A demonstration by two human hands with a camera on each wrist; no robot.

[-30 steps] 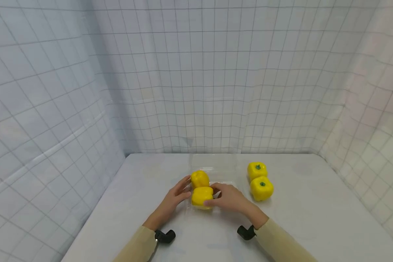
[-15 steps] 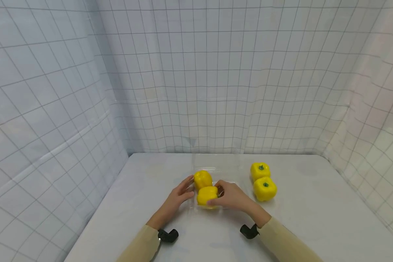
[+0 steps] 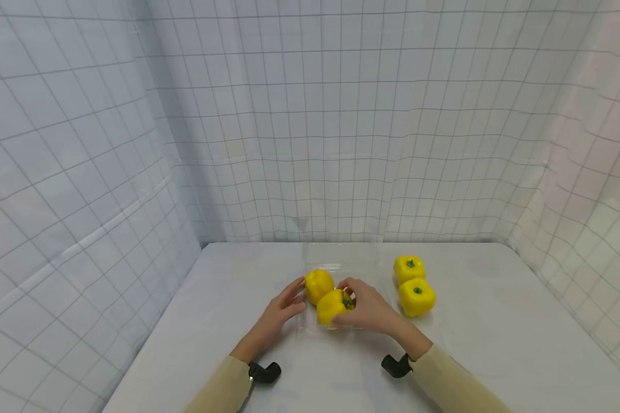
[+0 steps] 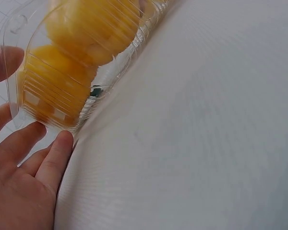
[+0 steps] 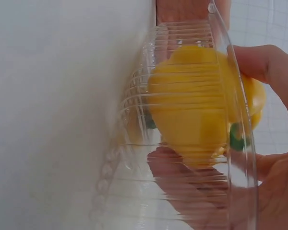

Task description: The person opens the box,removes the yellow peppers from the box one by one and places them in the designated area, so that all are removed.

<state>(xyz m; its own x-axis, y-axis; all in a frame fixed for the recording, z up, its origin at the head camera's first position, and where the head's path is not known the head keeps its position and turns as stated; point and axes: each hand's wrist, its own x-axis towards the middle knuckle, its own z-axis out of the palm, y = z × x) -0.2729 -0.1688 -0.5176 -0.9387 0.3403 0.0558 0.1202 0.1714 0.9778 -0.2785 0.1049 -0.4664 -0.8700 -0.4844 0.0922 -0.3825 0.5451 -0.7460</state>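
- Yellow pepper (image 3: pixel 329 310): it lies in the clear box (image 5: pixel 134 191), by the box's near wall, tipped on its side. Its long way seems to run left to right across the box, a bit on a slant. Its green stem (image 3: pixel 347 302) is at the right end, facing the right hand.
- Right hand (image 3: pixel 370 310): this is the nearer hand. It comes from the right of the box and grips the pepper, with the thumb on the near side and some fingers down inside the box.
- Left hand (image 3: pixel 278 312): it is at the box's left end, with its fingers loose and long. Fingertips touch the outside of the box or sit just beside it. It grips no pepper.
- Back pepper (image 3: pixel 317 285): it sits in the box too, behind and left of the gripped one, and they look like they touch.
- Clear lid (image 3: pixel 341 254): it lies back, behind the box.
- Two loose peppers (image 3: pixel 417 297): they sit right of the box, stems up.
- White table (image 3: pixel 227 275): it is under the box.
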